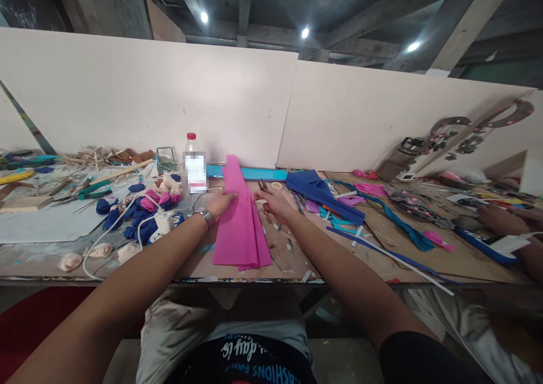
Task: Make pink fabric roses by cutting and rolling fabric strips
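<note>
I have the pink sheet [237, 225] lying in front of me on the table [297, 257], its narrow end toward the white partition [237, 101] and its broad, layered end toward the near edge; laid lengthwise like this, I judge, both long edges stay within easy reach. My left hand [220, 205], with a watch [206, 216] on the wrist, sits at the sheet's left edge with the thumb on top, probably to steady the layers; whether it pinches them or merely presses down, I cannot tell from here. My right hand [274, 203] is curled around a small dark-tipped tool [262, 185], its fingers beside the sheet's right edge; I cannot make out whether they also grip the material. That grip would leave the tool pointing away from me, toward the partition. The bottle [197, 172] stands upright behind the left hand, and a light blue strip [265, 173] runs along the back, both probably set there to free the space under my arms. To my left, the dark blue bundles [139, 217] crowd around a white plug block [164, 223] and its cord, well apart from the tool. To my right, the folded dark blue sheet [324, 194] lies clear of my fingers, perhaps parked there, while a co-worker's hand [498, 220] shows at the far right.
</note>
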`<state>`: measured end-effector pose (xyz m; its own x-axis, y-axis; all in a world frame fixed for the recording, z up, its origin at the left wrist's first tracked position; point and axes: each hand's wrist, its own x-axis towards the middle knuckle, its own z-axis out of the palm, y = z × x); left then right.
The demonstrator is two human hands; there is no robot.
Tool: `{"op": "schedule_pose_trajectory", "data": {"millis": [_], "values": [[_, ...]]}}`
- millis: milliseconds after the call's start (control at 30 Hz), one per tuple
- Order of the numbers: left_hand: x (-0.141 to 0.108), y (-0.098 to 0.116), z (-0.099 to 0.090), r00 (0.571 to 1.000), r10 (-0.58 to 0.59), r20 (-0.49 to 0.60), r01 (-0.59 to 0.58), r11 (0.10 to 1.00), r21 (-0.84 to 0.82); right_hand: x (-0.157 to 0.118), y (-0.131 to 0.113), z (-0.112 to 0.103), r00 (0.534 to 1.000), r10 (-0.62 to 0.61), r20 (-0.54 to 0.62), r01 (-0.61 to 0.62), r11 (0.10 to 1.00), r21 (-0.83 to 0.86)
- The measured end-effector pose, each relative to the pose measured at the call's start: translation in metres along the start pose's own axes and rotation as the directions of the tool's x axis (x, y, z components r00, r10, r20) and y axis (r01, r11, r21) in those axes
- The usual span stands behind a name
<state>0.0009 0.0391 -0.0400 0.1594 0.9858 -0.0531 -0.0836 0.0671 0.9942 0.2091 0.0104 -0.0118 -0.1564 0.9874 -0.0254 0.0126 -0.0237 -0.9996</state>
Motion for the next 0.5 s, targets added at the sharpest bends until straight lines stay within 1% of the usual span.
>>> {"op": "schedule_pose_trajectory", "data": {"millis": [100, 200, 267, 333, 433, 500], "values": [[-0.002, 0.003, 0.001, 0.999, 0.022, -0.046, -0.022, 1.0, 0.002, 0.002, 0.003, -0.001, 0.998, 0.018, -0.063, -0.018, 1.0, 0.0], [-0.007, 0.008, 0.002, 0.998, 0.038, -0.04, -0.039, 0.999, -0.014, 0.001, 0.004, 0.001, 0.998, 0.034, -0.047, -0.033, 0.999, 0.015], [-0.01, 0.011, 0.003, 0.998, 0.056, 0.003, -0.056, 0.997, -0.047, 0.0, 0.004, 0.004, 0.999, 0.03, -0.02, -0.029, 0.999, 0.036], [-0.012, 0.011, 0.004, 0.993, 0.093, 0.074, -0.087, 0.993, -0.082, 0.0, 0.004, 0.005, 1.0, 0.013, 0.0, -0.013, 0.998, 0.06], [-0.014, 0.011, 0.005, 0.971, 0.139, 0.194, -0.12, 0.987, -0.103, 0.002, 0.005, 0.004, 1.0, -0.013, 0.008, 0.012, 0.995, 0.101], [-0.016, 0.012, 0.005, 0.963, 0.137, 0.232, -0.115, 0.988, -0.106, 0.005, 0.005, 0.001, 1.0, -0.019, 0.0, 0.019, 0.992, 0.128]]}}
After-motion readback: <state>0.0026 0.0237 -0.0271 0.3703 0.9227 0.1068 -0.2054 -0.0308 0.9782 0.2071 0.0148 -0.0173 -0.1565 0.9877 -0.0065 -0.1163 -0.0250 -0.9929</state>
